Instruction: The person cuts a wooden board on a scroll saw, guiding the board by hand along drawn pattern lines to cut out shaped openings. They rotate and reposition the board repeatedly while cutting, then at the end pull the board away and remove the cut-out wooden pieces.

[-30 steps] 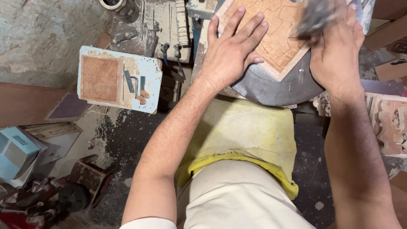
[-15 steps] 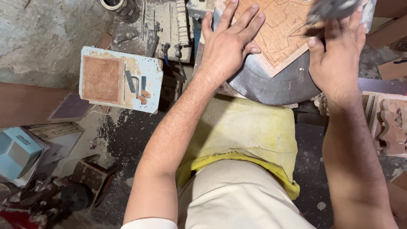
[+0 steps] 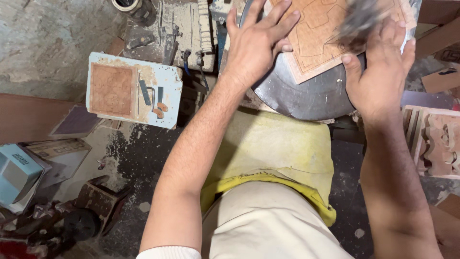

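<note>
A thin wooden panel (image 3: 321, 43) with a drawn line pattern lies on a round dark metal table (image 3: 306, 98) at the top of the view. My left hand (image 3: 256, 45) lies flat on the panel's left side, fingers spread. My right hand (image 3: 378, 72) grips a dark, motion-blurred tool (image 3: 357, 21) over the panel's right part; what the tool is I cannot tell. A yellow cloth (image 3: 273, 153) covers my lap under the table.
At left a white board (image 3: 134, 88) carries a brown square panel, small blades and wood bits. Tools and a ridged strip (image 3: 206, 26) lie at top. Carved wooden pieces (image 3: 433, 144) stand at right. A light blue box (image 3: 17, 175) and dusty clutter sit lower left.
The view has tilted, so panel and table sit higher in frame. My right hand with the blurred tool has shifted over the panel. The left hand stays flat on it.
</note>
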